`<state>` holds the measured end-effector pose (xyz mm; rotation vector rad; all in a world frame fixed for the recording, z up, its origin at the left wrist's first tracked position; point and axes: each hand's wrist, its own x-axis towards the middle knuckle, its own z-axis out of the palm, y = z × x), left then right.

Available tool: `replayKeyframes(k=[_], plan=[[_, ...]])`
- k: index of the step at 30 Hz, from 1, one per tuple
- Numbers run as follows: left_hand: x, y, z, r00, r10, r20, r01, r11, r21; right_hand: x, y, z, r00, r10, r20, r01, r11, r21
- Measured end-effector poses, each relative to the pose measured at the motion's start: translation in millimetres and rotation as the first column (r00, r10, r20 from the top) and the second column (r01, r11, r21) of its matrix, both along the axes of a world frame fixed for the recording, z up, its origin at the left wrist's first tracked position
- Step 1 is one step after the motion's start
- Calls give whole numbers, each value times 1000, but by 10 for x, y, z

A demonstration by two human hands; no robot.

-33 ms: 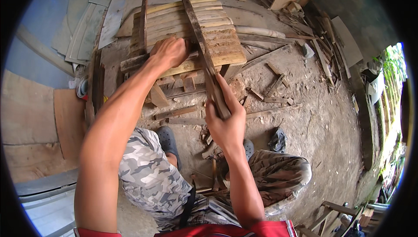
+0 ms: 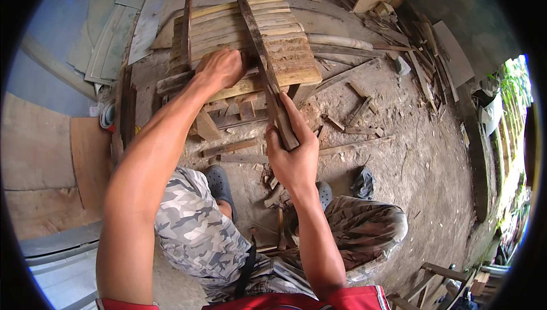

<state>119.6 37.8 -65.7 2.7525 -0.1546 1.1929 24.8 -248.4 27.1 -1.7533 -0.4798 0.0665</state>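
Slippage could follow if the right hand (image 2: 294,161), wrapped round the dark wooden strip (image 2: 258,48) mid-frame, loosens; the left hand (image 2: 219,71) is fisted, contents hidden.

A red shirt (image 2: 262,302) with pale-trimmed sleeves (image 2: 359,297) tops grey camouflage trousers (image 2: 196,219). Below the trousers are dark, perforated clogs (image 2: 219,182).
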Motion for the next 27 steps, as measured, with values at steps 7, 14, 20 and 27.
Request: replayKeyframes(k=[7, 14, 20, 27], plan=[[-85, -530, 958, 607, 76, -791, -344, 923, -175, -827, -804, 86, 991, 45, -129, -53, 997, -63], [-49, -167, 581, 685, 180, -706, -265, 964, -11, -183, -143, -1, 998, 21, 55, -21, 1000, -10], [17, -401, 666, 611, 139, -779, -313, 947, -76, -152, -85, -281, 988, -66, 142, 60, 997, 47], [-66, -477, 849, 652, 113, -749, -329, 933, -146, -826, -805, -186, 999, 45, -28, -47, 998, -53]])
